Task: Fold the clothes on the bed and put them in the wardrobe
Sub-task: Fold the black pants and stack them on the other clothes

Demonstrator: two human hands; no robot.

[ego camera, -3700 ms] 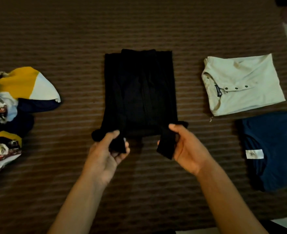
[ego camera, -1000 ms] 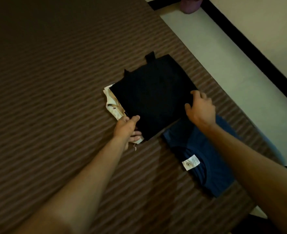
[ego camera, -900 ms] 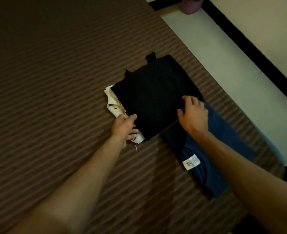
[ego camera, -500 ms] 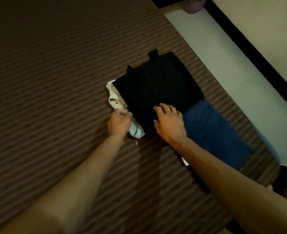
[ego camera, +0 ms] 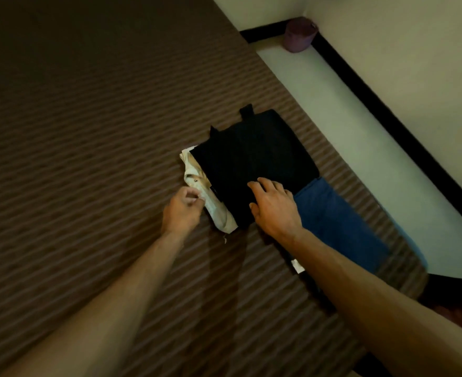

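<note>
A folded black garment (ego camera: 254, 156) lies on top of a folded cream shirt (ego camera: 213, 202), whose edge sticks out on the left. A folded blue garment (ego camera: 336, 221) lies just to the right of them on the brown striped bed (ego camera: 88, 159). My left hand (ego camera: 182, 209) pinches the cream shirt's near-left edge. My right hand (ego camera: 274, 205) rests flat, fingers spread, on the near corner of the black garment. My right forearm covers part of the blue garment and its white label.
The bed's right edge runs close to the stack, with pale floor (ego camera: 360, 131) beyond it. A black skirting strip lines the wall. A purple bin (ego camera: 299, 35) stands in the far corner of the floor.
The black garment now lies on the cream shirt. My right hand slid from the black garment's right edge to its near corner. My left hand shifted to pinch the cream shirt's edge.
</note>
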